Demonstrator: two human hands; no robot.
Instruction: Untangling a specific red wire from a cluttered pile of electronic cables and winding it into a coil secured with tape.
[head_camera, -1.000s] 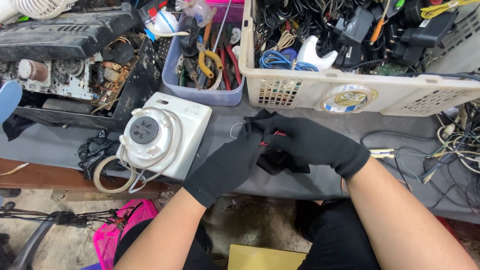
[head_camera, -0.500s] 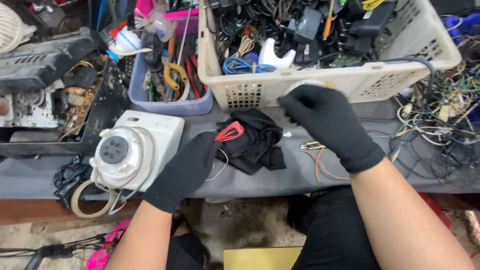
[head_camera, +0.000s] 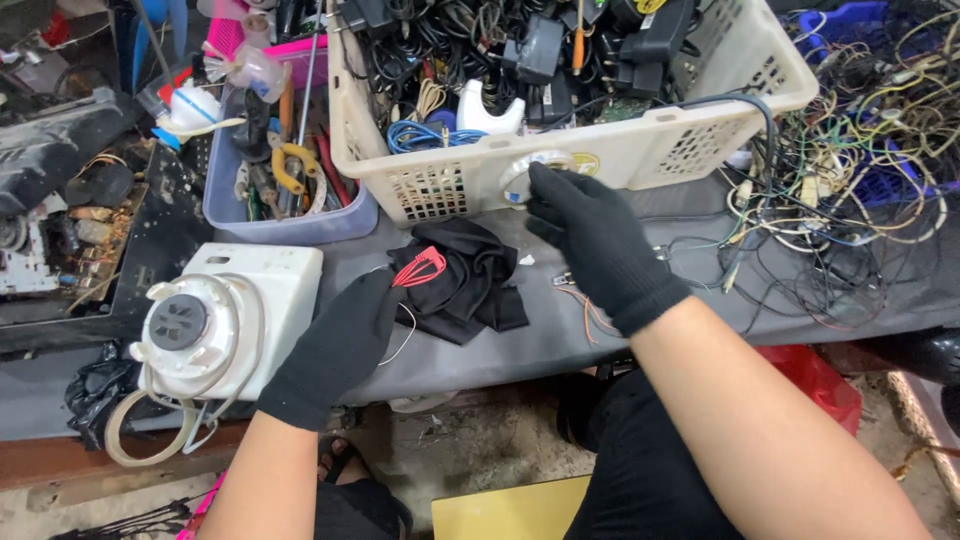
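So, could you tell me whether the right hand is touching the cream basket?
Touching: the head view shows the right hand's fingertips pressed against the cream basket's front wall.

Left hand (head_camera: 335, 345), black-gloved, rests on the grey table (head_camera: 560, 345) near its front edge, fingertips touching a crumpled black cloth (head_camera: 470, 285) bearing red wire (head_camera: 420, 268). Right hand (head_camera: 590, 235), also gloved, touches the front wall of the cream basket (head_camera: 640, 150) of cables. White appliance (head_camera: 225, 315) sits left.

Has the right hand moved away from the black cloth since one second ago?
Yes. The right hand left the black cloth, where both hands met earlier, and went up to the front wall of the cream basket; the left hand stayed beside the cloth.
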